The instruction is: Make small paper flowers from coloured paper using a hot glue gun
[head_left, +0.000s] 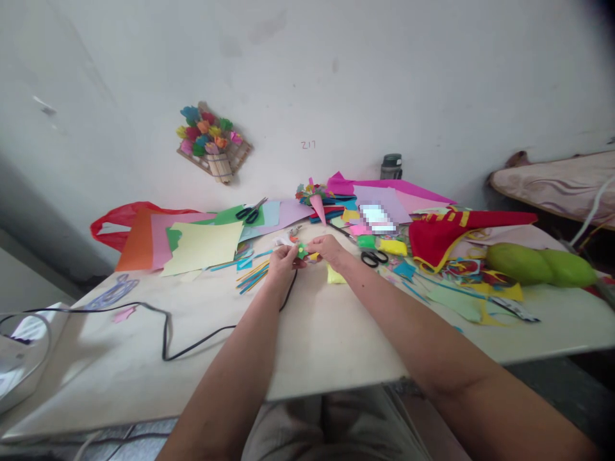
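Observation:
Both my hands meet over the middle of the table [312,333]. My left hand [282,261] and my right hand [327,248] are closed in a pinch on a small paper flower [302,251], green with a yellow centre, held between them just above the tabletop. Thin coloured paper strips [252,276] lie right under my left hand. A yellow paper scrap [335,276] lies beneath my right wrist. Black-handled scissors [375,257] rest just right of my right hand.
Sheets of coloured paper [202,246] spread across the back left, with second scissors [250,212] on them. A black cable [166,333] snakes across the left. Red cloth [446,240], paper scraps and a green gourd-shaped object [541,264] fill the right. A paper-flower craft [211,144] hangs on the wall.

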Demonstrator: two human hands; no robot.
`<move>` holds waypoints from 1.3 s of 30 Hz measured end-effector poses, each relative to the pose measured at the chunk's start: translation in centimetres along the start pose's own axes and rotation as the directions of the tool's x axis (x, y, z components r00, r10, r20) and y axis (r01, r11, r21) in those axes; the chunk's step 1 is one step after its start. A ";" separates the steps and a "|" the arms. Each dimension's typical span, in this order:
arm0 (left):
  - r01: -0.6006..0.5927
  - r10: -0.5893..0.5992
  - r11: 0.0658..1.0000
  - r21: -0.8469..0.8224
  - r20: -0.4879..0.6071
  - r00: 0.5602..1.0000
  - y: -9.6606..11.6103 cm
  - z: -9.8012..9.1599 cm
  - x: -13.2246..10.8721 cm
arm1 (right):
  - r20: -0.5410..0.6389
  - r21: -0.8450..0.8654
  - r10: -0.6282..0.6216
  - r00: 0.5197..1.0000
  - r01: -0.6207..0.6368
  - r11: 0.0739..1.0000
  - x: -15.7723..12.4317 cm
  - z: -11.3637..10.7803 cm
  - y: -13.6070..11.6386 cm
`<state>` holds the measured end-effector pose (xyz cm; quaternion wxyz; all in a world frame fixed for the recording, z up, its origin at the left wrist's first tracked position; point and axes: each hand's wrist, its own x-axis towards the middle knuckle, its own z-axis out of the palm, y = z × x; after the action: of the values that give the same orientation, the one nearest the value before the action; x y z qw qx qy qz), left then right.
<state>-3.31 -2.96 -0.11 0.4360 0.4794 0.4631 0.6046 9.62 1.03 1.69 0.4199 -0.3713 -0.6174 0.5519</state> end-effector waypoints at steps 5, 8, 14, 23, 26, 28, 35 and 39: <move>-0.001 0.002 0.999 0.045 -0.042 0.999 0.1 0.2 0.0 | 0.000 0.005 -0.001 1.000 0.001 1.000 -0.2 0.1 -0.3; 0.001 -0.001 0.999 0.032 -0.027 1.000 0.2 0.2 -0.1 | -0.001 0.010 0.007 1.000 -0.007 1.000 -0.1 0.1 -0.3; -0.006 0.006 0.999 0.054 -0.004 1.000 0.0 0.1 0.0 | 0.006 -0.043 -0.049 0.999 0.049 0.998 0.1 0.0 0.2; -0.008 0.006 0.999 0.043 0.047 0.999 -0.1 -0.1 0.1 | -0.025 0.019 0.002 1.000 -0.001 1.000 0.0 0.2 -0.2; -0.009 0.007 0.999 0.039 0.044 0.999 -0.1 -0.1 0.1 | -0.028 0.054 0.034 0.999 -0.032 0.998 -0.1 0.3 -0.3; -0.011 0.010 0.999 0.036 0.027 1.000 -0.1 -0.1 0.1 | -0.017 0.065 0.040 0.999 -0.039 0.997 -0.2 0.2 -0.4; -0.028 0.028 0.999 0.015 0.023 0.999 -0.1 -0.2 0.0 | 0.028 0.062 0.055 0.998 -0.056 0.996 -0.2 0.0 -0.4; -0.019 0.018 1.000 0.017 0.025 1.000 -0.1 -0.3 0.2 | 0.032 0.057 0.064 0.997 -0.066 0.996 -0.1 -0.1 -0.3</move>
<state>-3.59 -2.82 -0.17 0.4319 0.4948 0.4586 0.5986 9.75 0.92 1.98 0.4029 -0.3704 -0.5949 0.5887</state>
